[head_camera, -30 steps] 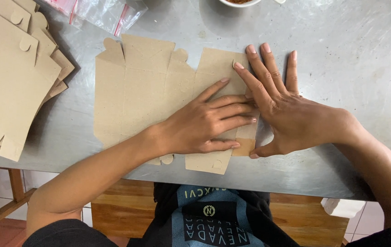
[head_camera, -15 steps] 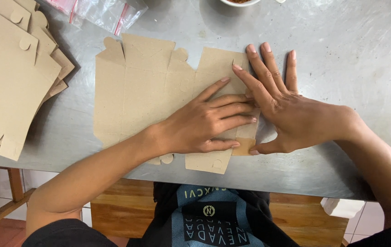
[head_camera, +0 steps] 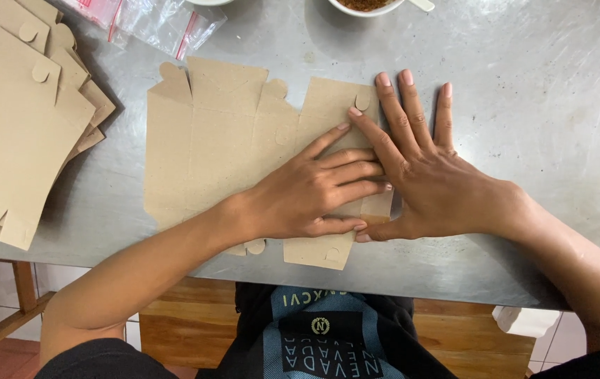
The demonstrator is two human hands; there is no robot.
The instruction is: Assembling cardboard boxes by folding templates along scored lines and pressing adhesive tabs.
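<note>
Nothing has moved since before. Both the left hand (head_camera: 310, 193) and right hand (head_camera: 429, 179) stay spread flat, pressing the cardboard (head_camera: 223, 140) on the table (head_camera: 524, 84).

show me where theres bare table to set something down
Widest bare steel lies right of the right hand, out to the table edge. A strip runs between the flat box blank and the card stack. Crowded: the far edge with bags and a bowl, and the middle, where the left hand presses the blank.
</note>
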